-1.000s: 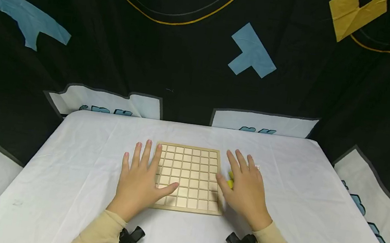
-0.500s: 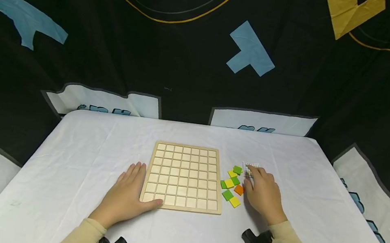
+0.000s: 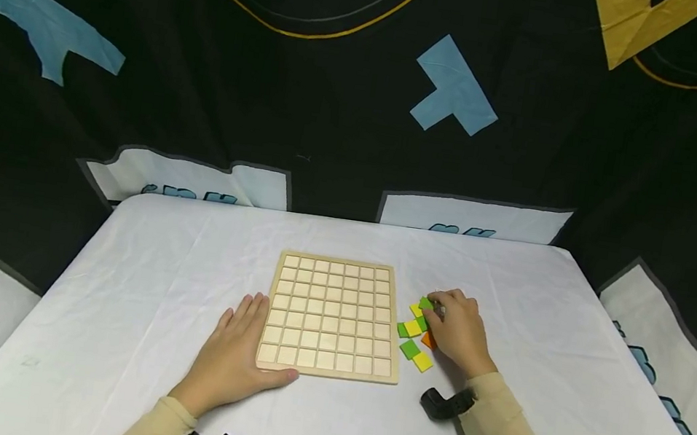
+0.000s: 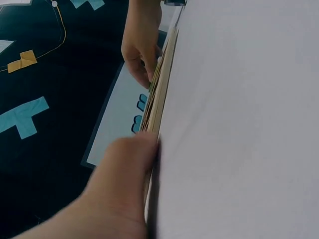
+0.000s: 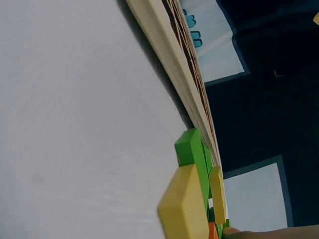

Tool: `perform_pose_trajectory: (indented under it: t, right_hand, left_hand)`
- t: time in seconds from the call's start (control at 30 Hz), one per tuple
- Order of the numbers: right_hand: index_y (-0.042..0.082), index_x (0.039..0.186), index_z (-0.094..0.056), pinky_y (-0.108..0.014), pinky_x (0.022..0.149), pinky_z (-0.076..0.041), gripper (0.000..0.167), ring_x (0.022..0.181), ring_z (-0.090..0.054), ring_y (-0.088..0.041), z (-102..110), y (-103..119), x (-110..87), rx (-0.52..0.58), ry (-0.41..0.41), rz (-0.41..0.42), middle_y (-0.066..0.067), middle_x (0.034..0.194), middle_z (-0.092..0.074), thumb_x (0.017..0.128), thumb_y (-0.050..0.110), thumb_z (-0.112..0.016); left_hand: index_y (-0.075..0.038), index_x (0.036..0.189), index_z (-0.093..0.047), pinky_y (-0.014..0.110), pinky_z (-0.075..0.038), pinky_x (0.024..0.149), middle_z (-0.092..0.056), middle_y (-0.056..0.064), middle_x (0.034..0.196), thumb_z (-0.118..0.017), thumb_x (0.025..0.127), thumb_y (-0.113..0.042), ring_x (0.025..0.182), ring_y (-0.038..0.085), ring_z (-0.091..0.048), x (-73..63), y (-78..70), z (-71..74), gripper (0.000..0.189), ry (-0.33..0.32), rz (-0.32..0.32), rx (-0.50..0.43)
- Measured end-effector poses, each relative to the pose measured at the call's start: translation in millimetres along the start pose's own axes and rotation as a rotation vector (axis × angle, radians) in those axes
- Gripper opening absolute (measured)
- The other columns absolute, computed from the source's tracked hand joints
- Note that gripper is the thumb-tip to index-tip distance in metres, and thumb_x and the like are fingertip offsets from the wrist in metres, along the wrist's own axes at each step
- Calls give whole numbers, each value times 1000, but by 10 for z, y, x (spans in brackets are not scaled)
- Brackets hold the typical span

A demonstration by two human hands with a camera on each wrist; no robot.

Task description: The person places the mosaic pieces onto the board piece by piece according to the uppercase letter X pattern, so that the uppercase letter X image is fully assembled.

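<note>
My left hand rests beside the left edge of a pale wooden grid board, its fingers straight. In the left wrist view its thumb lies along the board's front edge. My right hand is to the right of the board, thumb and index finger curled in at a small green tile, pinching its edges. In the right wrist view only a fingertip shows at the tiles. Yellow tiles, green tiles and an orange tile lie between that hand and the board.
A white cloth covers the table. A dark curtain with blue and yellow shapes hangs behind it. Each wrist carries a black camera mount. The small printed card behind the tiles is mostly hidden by my right hand.
My left hand has moved down and left from over the board to its side edge. The right hand uncovered the tiles, reached toward the card, then came back left to the green tile.
</note>
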State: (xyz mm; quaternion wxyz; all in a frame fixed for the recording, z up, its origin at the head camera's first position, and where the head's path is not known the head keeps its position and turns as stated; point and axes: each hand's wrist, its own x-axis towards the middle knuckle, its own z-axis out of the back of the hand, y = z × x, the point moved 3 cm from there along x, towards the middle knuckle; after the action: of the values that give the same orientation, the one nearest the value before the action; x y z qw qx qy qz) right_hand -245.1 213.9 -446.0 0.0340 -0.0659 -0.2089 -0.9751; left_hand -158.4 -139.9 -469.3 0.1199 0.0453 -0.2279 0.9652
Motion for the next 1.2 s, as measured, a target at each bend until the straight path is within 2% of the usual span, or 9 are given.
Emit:
perform_pose_trajectory:
  t: [0.23,0.43,0.73,0.9,1.0,1.2]
  right_hand:
    - [8,108,-68,-36,70,-46,21,84,-55,-25,72,82,83,36,-19,-25,-9,93,-67,92,21,-72]
    - [12,105,-67,-31,64,-45,16,78,-61,-22,92,296,237,120,25,-34,-8,97,-71,94,23,-69]
    - [13,109,-67,-28,54,-39,17,60,-49,-16,-178,734,458,255,125,34,-6,99,-69,96,24,-67]
    - [13,107,-67,-27,57,-42,15,65,-52,-15,-336,981,517,318,135,70,-4,95,-68,95,22,-68]
    - [14,105,-68,-27,60,-43,14,69,-55,-15,-420,1109,541,322,138,79,-2,90,-67,94,22,-69]
    - [15,105,-69,-27,60,-43,14,67,-53,-15,-551,1302,585,320,124,94,0,84,-64,94,23,-69]
  left_hand:
    - [4,155,-22,58,-15,123,-22,19,164,-63,73,-82,154,37,-15,8,-20,12,126,6,-7,25]
    - [4,155,-22,58,-16,123,-21,19,164,-63,74,-80,154,37,-15,-8,-21,14,124,6,-6,29]
    - [3,156,-22,53,-15,125,-19,16,165,-60,76,-80,155,33,-15,-54,-23,-19,121,18,-18,32]
    - [3,155,-23,52,-17,125,-21,16,165,-62,76,-79,154,32,-16,-58,-29,-12,121,6,-20,43]
    - [4,155,-24,52,-17,125,-21,16,165,-62,76,-79,154,33,-17,-58,-32,-6,121,6,-21,44]
    - [4,154,-25,51,-18,125,-22,16,164,-63,75,-77,154,33,-19,-53,-21,9,120,4,-23,55]
